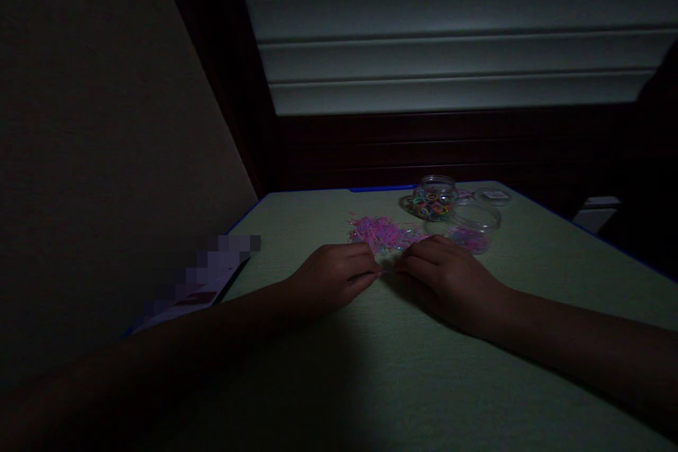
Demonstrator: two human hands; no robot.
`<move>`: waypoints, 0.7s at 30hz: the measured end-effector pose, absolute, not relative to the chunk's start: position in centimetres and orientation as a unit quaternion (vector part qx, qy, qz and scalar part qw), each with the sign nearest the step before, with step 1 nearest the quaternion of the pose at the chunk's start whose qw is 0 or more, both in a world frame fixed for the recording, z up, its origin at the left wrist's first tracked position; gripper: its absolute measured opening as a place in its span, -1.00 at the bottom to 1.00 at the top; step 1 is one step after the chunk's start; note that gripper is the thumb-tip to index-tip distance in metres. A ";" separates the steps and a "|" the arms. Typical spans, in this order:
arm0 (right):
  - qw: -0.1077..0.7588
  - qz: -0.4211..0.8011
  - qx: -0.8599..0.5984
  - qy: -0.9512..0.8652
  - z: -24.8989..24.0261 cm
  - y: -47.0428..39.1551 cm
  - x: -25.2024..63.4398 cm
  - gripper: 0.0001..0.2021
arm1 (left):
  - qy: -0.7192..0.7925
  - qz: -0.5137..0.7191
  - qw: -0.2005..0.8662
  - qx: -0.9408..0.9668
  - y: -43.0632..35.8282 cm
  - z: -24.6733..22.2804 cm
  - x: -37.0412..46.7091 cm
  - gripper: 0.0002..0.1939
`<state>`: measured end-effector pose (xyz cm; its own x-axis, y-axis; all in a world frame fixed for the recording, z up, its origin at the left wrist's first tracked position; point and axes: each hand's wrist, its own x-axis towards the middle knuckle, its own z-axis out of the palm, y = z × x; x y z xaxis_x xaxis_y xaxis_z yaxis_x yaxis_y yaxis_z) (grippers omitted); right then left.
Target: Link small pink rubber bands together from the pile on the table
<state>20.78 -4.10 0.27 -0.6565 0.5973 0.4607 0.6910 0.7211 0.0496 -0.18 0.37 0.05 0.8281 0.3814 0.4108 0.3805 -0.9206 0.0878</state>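
Observation:
On the table, my left hand (339,273) is closed in a pinch, and a thin pinkish rubber band (384,270) shows at its fingertips. My right hand (450,281) faces it, fingers also pinched together, at the other end of the band. Dim light hides the exact grip. Just beyond both hands lies a loose pile of pink and purple rubber bands (377,232). Behind my right hand, an open clear jar (477,217) holds more pinkish bands and is partly hidden by that hand.
A second clear jar (434,199) with multicoloured hair ties stands near the table's far edge. To its right lies a clear lid (494,195). The pale green table (318,381) has a blue rim. Papers (206,282) are at the left edge, beside a wall.

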 end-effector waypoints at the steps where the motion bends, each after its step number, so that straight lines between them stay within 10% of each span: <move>1: 0.210 -0.109 -0.356 -0.904 0.3 -4.1 20.8 -0.88 | 0.200 0.213 0.001 0.956 0.3 0.1 -0.2 -0.80; 21: 0.099 -0.305 -0.355 -0.878 2.0 -4.5 21.8 -0.85 | 0.219 0.208 0.010 0.953 0.4 0.0 -0.2 -0.80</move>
